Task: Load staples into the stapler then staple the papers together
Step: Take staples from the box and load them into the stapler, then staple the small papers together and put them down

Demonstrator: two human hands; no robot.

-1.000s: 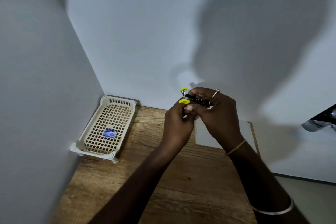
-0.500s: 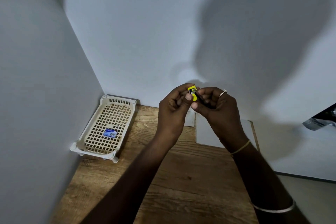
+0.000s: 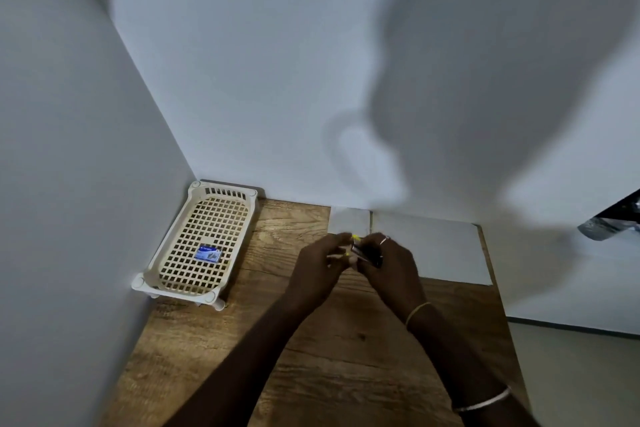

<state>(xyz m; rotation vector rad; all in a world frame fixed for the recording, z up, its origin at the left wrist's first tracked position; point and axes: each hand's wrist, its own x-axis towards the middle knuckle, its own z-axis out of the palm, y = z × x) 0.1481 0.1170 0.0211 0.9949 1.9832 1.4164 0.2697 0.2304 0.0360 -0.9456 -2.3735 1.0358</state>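
A small black and yellow stapler (image 3: 362, 251) is held between both hands over the wooden table, blurred by motion. My right hand (image 3: 388, 262) wraps its black body. My left hand (image 3: 320, 265) pinches at its yellow front end. White papers (image 3: 429, 246) lie flat on the table behind the hands, against the wall, with a smaller sheet (image 3: 348, 220) beside them. A small blue staple box (image 3: 207, 253) lies in the cream basket at the left.
The cream plastic basket (image 3: 166, 253) sits in the left corner against both walls. The wooden table (image 3: 311, 357) ends at the right near a pale floor. A dark shiny object (image 3: 613, 222) juts in at the right edge.
Both hands have dropped with the stapler from in front of the wall to just above the table. The camera view has tilted, and the papers show more fully.
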